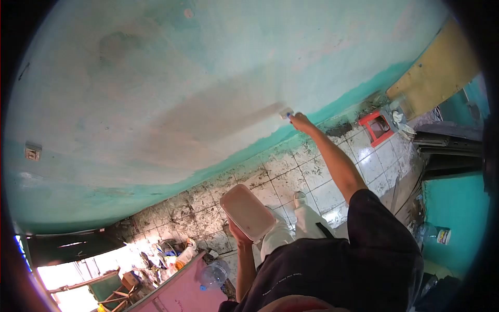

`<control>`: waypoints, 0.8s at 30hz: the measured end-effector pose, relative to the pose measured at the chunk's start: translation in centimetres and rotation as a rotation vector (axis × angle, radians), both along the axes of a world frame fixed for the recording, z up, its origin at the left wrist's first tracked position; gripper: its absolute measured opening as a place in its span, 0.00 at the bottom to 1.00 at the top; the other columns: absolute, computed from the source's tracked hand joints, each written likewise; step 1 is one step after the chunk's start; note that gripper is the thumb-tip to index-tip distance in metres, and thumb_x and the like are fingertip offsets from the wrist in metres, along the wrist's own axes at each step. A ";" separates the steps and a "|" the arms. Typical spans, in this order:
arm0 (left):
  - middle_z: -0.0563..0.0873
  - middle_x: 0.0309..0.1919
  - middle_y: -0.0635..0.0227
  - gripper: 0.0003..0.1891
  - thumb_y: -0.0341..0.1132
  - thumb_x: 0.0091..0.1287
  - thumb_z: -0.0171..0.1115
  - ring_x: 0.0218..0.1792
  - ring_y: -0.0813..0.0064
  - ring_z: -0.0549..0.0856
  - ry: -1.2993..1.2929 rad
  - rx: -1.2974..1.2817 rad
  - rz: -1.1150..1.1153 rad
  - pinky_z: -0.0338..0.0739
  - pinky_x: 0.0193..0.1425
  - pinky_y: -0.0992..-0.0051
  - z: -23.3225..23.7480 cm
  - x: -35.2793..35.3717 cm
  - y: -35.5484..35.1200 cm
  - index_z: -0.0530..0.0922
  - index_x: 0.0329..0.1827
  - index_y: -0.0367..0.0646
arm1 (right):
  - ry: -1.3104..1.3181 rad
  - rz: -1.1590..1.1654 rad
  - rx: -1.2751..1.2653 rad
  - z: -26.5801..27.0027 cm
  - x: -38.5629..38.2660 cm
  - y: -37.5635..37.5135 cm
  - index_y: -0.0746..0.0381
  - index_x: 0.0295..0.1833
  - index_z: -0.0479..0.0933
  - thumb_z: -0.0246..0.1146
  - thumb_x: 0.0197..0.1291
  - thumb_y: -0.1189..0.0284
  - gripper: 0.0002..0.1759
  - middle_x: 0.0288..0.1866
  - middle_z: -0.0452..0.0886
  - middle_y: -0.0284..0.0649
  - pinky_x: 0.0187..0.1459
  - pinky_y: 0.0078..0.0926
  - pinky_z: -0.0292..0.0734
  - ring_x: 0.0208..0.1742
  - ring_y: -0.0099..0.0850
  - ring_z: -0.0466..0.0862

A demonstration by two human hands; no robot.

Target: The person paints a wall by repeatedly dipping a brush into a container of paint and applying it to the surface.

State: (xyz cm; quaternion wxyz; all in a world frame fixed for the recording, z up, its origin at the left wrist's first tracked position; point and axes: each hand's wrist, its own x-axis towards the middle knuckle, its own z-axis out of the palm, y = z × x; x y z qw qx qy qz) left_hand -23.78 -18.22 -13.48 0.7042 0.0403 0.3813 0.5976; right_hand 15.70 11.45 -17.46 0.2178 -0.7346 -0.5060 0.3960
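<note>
My right hand (pixel 299 122) is closed round the blue handle of a paint brush (pixel 286 113), its pale bristle end against the wall (pixel 234 73). The wall is whitish over turquoise, with a darker patch to the left of the brush. Lower down, my left hand (pixel 240 234) holds a rectangular container (pixel 248 212) from beneath and its side, with a pale, smooth content inside. The fingers of this hand are partly hidden by the container.
Stained white tiles (pixel 286 182) cover the floor beside the wall. A red-framed stool (pixel 376 128) stands at the right near a yellowish board (pixel 436 67). A clear bottle (pixel 214 274) lies by a pink panel (pixel 182 291). A socket (pixel 33 152) is on the wall.
</note>
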 end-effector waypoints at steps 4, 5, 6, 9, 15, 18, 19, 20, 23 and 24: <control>0.81 0.58 0.67 0.27 0.56 0.81 0.45 0.57 0.67 0.82 0.017 0.060 -0.104 0.79 0.61 0.65 2.0 -1.7 1.4 0.71 0.71 0.46 | 0.195 -0.173 0.221 18.2 -0.4 2.1 0.61 0.28 0.79 0.58 0.72 0.51 0.27 0.16 0.73 0.32 0.20 0.28 0.61 0.16 0.23 0.70; 0.81 0.58 0.67 0.27 0.56 0.81 0.45 0.57 0.67 0.82 0.014 0.056 -0.112 0.79 0.61 0.65 2.4 -2.0 1.7 0.71 0.71 0.46 | 0.202 -0.190 0.313 22.7 -1.0 1.4 0.62 0.31 0.79 0.57 0.74 0.53 0.25 0.16 0.71 0.30 0.19 0.26 0.60 0.16 0.21 0.68; 0.81 0.58 0.67 0.28 0.56 0.81 0.45 0.58 0.67 0.82 -0.001 0.072 -0.123 0.79 0.61 0.64 2.7 -2.3 2.1 0.71 0.71 0.46 | 0.343 -0.203 0.384 26.7 -1.8 -0.2 0.63 0.36 0.79 0.56 0.76 0.56 0.22 0.17 0.70 0.29 0.19 0.24 0.58 0.16 0.18 0.66; 0.81 0.58 0.66 0.28 0.57 0.81 0.45 0.58 0.66 0.82 -0.034 0.123 -0.153 0.79 0.61 0.64 3.5 -2.5 3.4 0.71 0.71 0.46 | 0.419 -0.058 0.777 32.4 -2.9 -3.7 0.66 0.46 0.79 0.53 0.79 0.60 0.20 0.22 0.74 0.29 0.21 0.20 0.59 0.18 0.16 0.66; 0.82 0.58 0.66 0.28 0.56 0.81 0.44 0.56 0.65 0.83 -0.037 0.182 -0.145 0.81 0.60 0.62 4.6 -2.0 5.4 0.71 0.71 0.46 | 0.030 -0.162 0.980 25.2 -2.7 -7.0 0.58 0.70 0.75 0.55 0.77 0.66 0.21 0.24 0.78 0.38 0.29 0.25 0.70 0.23 0.26 0.73; 0.82 0.57 0.65 0.27 0.56 0.81 0.44 0.56 0.65 0.84 -0.044 0.208 -0.100 0.82 0.59 0.62 6.1 -0.2 6.3 0.71 0.71 0.45 | -0.137 -0.136 0.822 21.0 -2.0 -7.9 0.55 0.75 0.70 0.59 0.72 0.73 0.27 0.27 0.78 0.46 0.33 0.33 0.75 0.25 0.34 0.76; 0.82 0.57 0.65 0.27 0.55 0.81 0.43 0.55 0.65 0.84 -0.043 0.203 -0.092 0.82 0.59 0.62 7.0 0.6 6.8 0.71 0.70 0.45 | -0.270 -0.079 0.816 20.7 -1.8 -7.6 0.55 0.75 0.70 0.60 0.71 0.75 0.28 0.28 0.78 0.48 0.34 0.34 0.76 0.26 0.35 0.77; 0.82 0.57 0.64 0.27 0.55 0.81 0.43 0.55 0.65 0.84 -0.040 0.197 -0.082 0.82 0.59 0.62 7.8 1.3 7.2 0.71 0.70 0.45 | -0.262 -0.084 0.998 20.5 -1.5 -6.5 0.54 0.75 0.70 0.61 0.68 0.78 0.30 0.28 0.78 0.48 0.34 0.36 0.77 0.26 0.39 0.78; 0.83 0.57 0.64 0.26 0.54 0.81 0.43 0.55 0.65 0.84 -0.029 0.186 -0.053 0.82 0.58 0.63 8.5 2.8 8.7 0.72 0.69 0.45 | -0.232 -0.179 1.207 26.0 -2.7 -4.9 0.54 0.73 0.73 0.61 0.70 0.78 0.27 0.32 0.79 0.45 0.30 0.30 0.73 0.25 0.30 0.73; 0.83 0.56 0.64 0.26 0.54 0.81 0.43 0.55 0.65 0.84 -0.022 0.207 -0.064 0.83 0.57 0.63 7.9 2.9 9.1 0.72 0.69 0.45 | -0.250 -0.198 1.218 26.5 -3.0 -4.0 0.53 0.74 0.72 0.60 0.67 0.80 0.30 0.30 0.75 0.45 0.33 0.39 0.76 0.27 0.43 0.78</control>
